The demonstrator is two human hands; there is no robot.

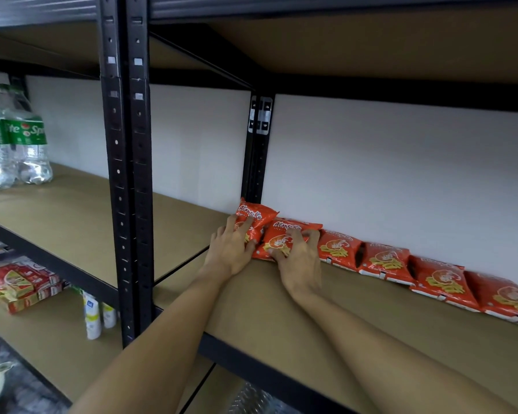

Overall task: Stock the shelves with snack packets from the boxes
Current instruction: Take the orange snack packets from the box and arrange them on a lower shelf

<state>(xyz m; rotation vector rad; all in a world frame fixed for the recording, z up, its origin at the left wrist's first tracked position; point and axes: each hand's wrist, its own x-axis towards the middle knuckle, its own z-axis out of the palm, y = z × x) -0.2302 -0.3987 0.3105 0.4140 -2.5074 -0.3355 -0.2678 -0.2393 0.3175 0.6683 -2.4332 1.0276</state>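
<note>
Both hands are at the left end of the packet row, at the back of the brown shelf (pixel 311 324) against the white wall: left hand (pixel 231 249) lies with fingers spread and mostly straight on the end packet (pixel 256 218), which stands tilted beside the rear post. Right hand (pixel 299 261) claws the second packet (pixel 281 237), fingers curled over its top edge and thumb on its lower left. Four more red packets (pixel 385 261) run rightward along the wall, overlapping; soda bottles (pixel 15 144) stand in the left bay.
</note>
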